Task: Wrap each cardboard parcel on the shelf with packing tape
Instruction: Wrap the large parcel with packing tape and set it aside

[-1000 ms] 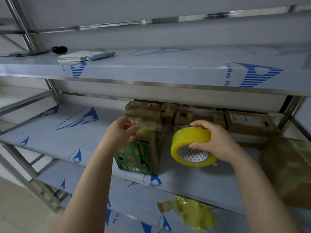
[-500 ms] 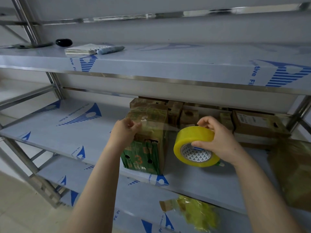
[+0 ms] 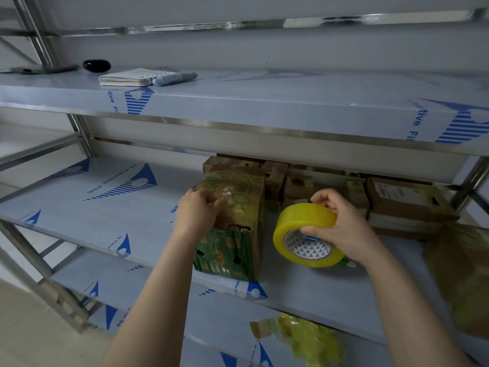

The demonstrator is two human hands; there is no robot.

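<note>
Steel shelf (image 3: pixel 105 207) with blue film, the parcel (image 3: pixel 238 207) standing at its front edge. Left of the parcel, our left hand (image 3: pixel 197 213) clamped its top corner, probably steadying it. Just right of the parcel, our right hand (image 3: pixel 344 229) grasped the tape roll (image 3: pixel 304 229), ready to pull.

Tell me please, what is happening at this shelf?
A person is taping a green-printed parcel that stands at the front of the middle shelf. The left hand grips the parcel near its top, and the right hand holds a yellow tape roll just beside it. More cardboard parcels wait at the back of the shelf. A crumpled wad of tape lies on the shelf below.
</note>
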